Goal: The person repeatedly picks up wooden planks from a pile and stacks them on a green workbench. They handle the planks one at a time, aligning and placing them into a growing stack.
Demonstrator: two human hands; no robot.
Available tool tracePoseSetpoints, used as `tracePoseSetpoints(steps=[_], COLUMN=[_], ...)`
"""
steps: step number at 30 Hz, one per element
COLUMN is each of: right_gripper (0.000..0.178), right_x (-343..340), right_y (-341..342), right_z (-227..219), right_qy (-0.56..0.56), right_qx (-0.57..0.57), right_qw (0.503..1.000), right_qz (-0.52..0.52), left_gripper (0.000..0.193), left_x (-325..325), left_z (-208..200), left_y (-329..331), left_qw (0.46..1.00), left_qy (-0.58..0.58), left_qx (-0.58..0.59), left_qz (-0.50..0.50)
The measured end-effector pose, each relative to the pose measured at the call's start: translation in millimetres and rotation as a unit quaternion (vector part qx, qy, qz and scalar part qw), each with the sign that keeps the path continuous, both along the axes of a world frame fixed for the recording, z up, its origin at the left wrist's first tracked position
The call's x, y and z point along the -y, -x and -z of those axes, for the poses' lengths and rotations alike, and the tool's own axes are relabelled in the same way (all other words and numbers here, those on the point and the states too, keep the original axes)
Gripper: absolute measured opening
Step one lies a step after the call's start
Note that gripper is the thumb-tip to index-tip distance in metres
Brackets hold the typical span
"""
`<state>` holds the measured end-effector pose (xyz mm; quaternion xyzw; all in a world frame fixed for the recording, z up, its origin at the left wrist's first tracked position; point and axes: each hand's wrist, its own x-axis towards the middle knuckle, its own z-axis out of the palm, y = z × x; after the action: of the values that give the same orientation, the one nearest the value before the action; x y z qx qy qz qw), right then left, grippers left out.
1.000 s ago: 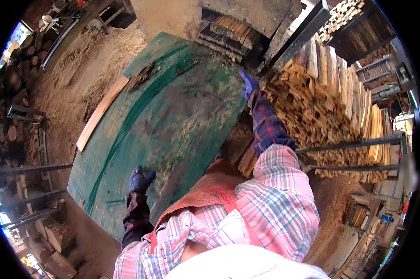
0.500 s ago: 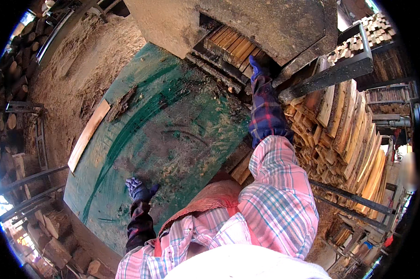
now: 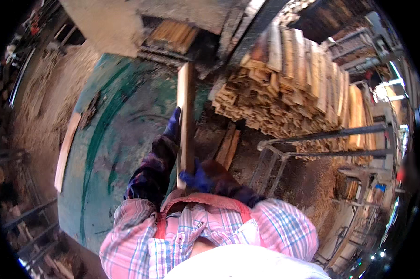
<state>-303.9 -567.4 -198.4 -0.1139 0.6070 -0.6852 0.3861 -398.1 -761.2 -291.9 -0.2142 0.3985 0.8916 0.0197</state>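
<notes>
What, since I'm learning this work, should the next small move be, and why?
Probably press the left hand firmly to the board before shifting the right hand. The left hand lies along the board's left side, roughly midway; the right hand is at its near end by the red apron; the far end, toward the stacked slats, has no hand on it.

Plank (image 3: 185, 100): left hand (image 3: 173, 123) along its left side; right hand (image 3: 195, 177) at its near end.
Tabletop (image 3: 119, 121): left of the grip.
Wood strip (image 3: 67, 151): on the tabletop's left edge.
Machine housing (image 3: 100, 21): beyond the grip, slats (image 3: 172, 35) in its opening.
Sawdust heap (image 3: 56, 83): ahead-left.
Slat stack (image 3: 284, 88): ahead-right.
Loose boards (image 3: 229, 148): just right, before metal frame (image 3: 326, 134).
</notes>
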Motion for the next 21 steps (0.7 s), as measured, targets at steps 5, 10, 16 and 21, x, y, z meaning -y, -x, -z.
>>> tracePoseSetpoints(steps=[5,10,16,21], right_gripper=[0.086,0.051,0.043,0.029], right_x=[-80,-132,-227,-96], right_y=[-42,103,491,466], right_z=[66,21,-264,-226], right_qy=[-0.041,0.126,0.190,0.022], right_qx=[-0.106,0.004,-0.137,-0.252], right_qw=[0.985,0.965,0.918,0.923], right_qz=[0.133,0.229,0.320,0.291], left_gripper=[0.049,0.063,0.065,0.041], left_x=[-99,-137,-128,39], left_z=[-80,-244,-240,-105], left_y=[24,98,125,108], left_qw=[0.995,0.896,0.937,0.960], left_qy=[-0.069,0.244,0.143,0.262], left_qx=[-0.014,-0.348,-0.267,-0.084], left_qz=[0.064,0.128,0.176,0.057])
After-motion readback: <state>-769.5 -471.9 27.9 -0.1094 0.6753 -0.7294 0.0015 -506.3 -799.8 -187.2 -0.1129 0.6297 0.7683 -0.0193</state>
